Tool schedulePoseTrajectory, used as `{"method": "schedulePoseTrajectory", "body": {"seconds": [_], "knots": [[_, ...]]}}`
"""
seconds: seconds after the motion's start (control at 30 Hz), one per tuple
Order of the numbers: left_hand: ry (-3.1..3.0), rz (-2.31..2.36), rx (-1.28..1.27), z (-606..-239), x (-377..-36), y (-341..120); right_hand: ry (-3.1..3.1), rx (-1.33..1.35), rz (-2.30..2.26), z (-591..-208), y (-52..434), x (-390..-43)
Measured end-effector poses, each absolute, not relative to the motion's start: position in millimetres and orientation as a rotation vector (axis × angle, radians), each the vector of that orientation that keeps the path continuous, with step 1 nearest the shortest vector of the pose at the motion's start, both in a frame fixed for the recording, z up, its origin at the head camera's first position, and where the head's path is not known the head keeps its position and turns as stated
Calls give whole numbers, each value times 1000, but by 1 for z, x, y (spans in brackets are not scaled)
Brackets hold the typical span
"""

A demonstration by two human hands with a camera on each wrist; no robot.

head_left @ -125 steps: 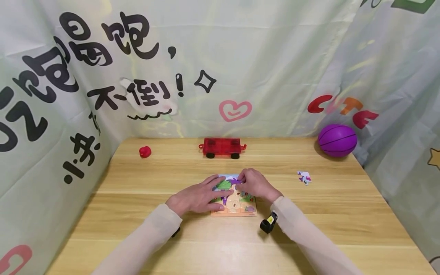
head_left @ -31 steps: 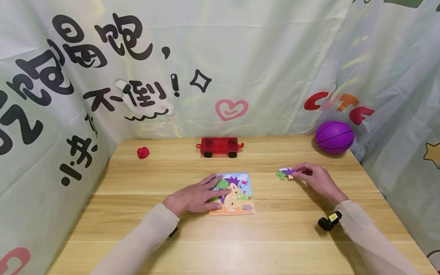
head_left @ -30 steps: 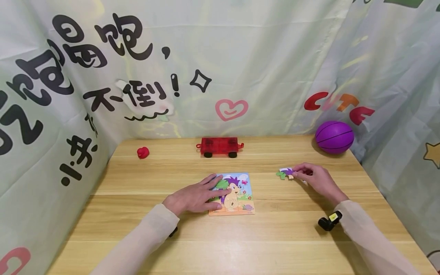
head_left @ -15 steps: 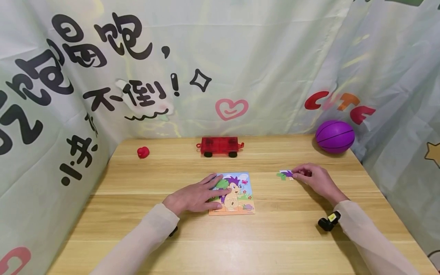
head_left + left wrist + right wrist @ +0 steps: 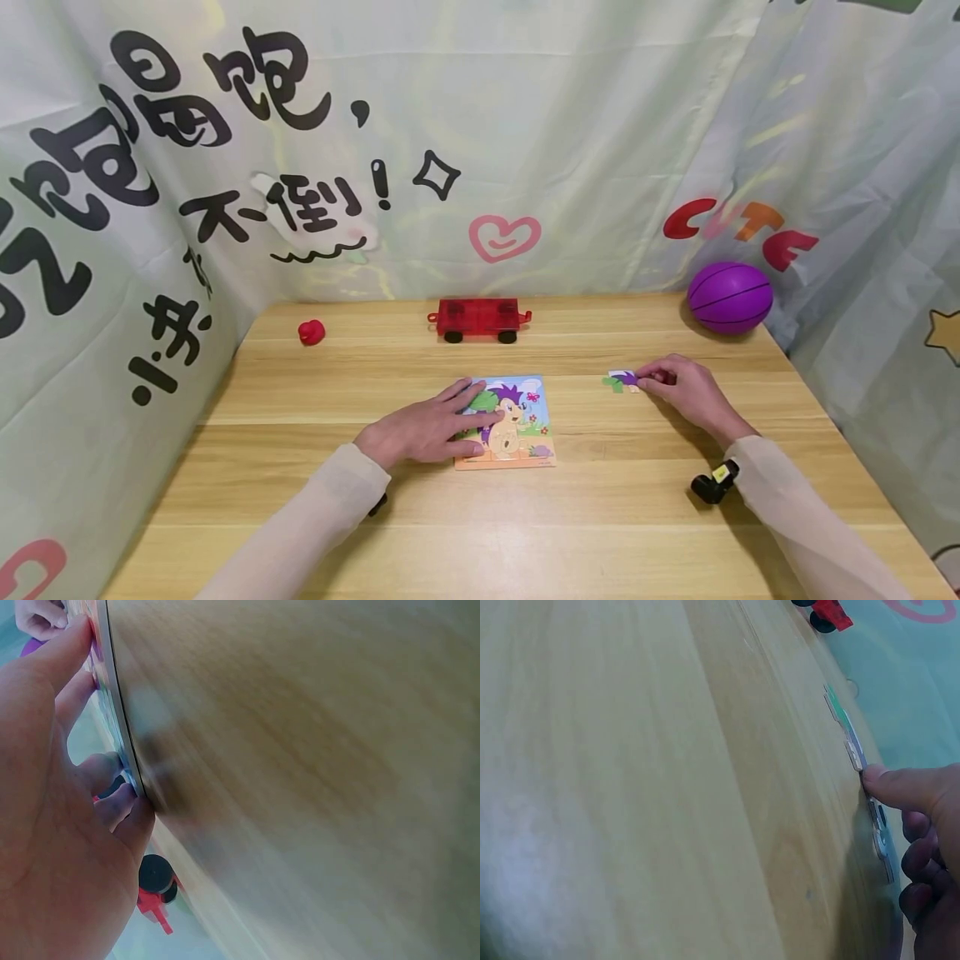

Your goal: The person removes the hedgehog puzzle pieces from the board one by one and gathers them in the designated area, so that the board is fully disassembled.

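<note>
Resting spread-fingered on the hedgehog puzzle [image 5: 513,427], mid-table: left hand [image 5: 423,429]. Right hand [image 5: 693,396], well apart, pinches a loose puzzle piece [image 5: 619,381] right of it, toward the table's [image 5: 480,533] back-right corner.

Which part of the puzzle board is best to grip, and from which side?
Probably pinch the puzzle board at its right edge, coming from the right: it is thin and flat, that edge is bare, and the left hand rests over the left side.

Your sleeves [image 5: 300,517] are plain pale beige; beside your right cuff [image 5: 753,458] shows a black wrist camera [image 5: 708,489] bearing a yellow label [image 5: 722,473].
</note>
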State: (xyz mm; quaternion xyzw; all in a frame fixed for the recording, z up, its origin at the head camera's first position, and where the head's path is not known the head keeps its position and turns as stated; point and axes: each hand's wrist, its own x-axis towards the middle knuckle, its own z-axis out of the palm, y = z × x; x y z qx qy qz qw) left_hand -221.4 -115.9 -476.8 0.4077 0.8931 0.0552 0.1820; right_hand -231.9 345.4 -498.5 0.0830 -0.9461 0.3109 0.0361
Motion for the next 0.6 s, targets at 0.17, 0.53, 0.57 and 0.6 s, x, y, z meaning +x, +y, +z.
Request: {"method": "schedulePoseTrajectory", "body": {"seconds": [0.17, 0.53, 0.57, 0.6], "knots": [[2518, 162, 1158, -477, -222, -116, -2863, 227, 981, -492, 339, -230], [2542, 134, 1155, -479, -222, -117, -2826, 376, 1133, -478, 261, -234], [2545, 126, 1154, -479, -222, -117, -2831, 390, 1152, -477, 252, -234], [2550, 117, 1152, -478, -222, -117, -2836, 400, 1178, -477, 243, -234]]}}
